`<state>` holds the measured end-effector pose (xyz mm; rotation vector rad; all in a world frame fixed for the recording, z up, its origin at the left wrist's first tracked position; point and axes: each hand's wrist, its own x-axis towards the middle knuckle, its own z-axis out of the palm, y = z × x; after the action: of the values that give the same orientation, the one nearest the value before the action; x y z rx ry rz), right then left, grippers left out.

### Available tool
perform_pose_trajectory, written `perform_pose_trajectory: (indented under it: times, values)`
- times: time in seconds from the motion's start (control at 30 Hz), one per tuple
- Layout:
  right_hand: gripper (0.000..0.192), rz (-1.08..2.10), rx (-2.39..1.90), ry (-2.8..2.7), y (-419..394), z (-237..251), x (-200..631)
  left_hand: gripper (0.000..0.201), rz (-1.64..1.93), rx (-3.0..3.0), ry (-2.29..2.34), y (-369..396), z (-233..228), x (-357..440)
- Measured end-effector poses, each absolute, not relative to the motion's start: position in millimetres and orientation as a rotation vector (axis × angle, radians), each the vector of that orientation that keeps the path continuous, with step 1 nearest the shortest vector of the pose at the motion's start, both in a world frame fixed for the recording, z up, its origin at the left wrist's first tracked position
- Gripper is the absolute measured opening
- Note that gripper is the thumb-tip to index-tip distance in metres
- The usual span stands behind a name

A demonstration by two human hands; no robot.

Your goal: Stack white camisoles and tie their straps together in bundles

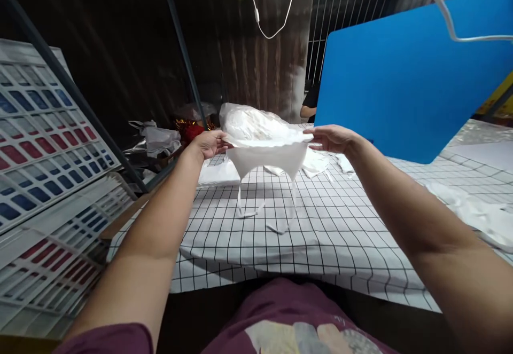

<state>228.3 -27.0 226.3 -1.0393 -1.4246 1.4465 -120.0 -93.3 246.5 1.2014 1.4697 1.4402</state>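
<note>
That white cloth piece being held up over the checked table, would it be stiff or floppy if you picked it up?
Probably floppy: the white cloth piece sags between the left hand and the right hand, and its thin straps dangle to the checked table. It looks light, since fingertip pinches at its edges seem enough. It is unlikely to roll or break.

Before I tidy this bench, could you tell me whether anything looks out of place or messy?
Nothing looks damaged or spilled. The left hand and right hand hold a white cloth piece stretched above the checked tablecloth, its straps dangling. Loose white scraps lie scattered behind it, which looks a bit untidy.
</note>
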Motion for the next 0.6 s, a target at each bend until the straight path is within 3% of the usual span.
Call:
perform_pose_trajectory:
  times: [0.1,0.23,0.33,0.5,0.6]
  values:
    - [0.017,1.154,-0.977,-1.379,5,258,222,0.024,1.511,1.144,1.352,-63,276,-120]
    - [0.013,0.818,-0.996,-1.38,13,260,228,0.012,1.694,1.14,1.358,-44,275,-112]
    - [0.012,0.89,-1.18,-1.529,-12,205,245,0.012,1.48,1.138,1.47,-56,218,-108]
    - [0.022,1.39,-1.515,-1.728,-85,76,279,0.026,0.908,1.052,1.635,-117,90,-115]
    - [0.028,1.584,-1.556,-1.759,-119,39,290,0.035,0.629,1.024,1.671,-151,55,-123]
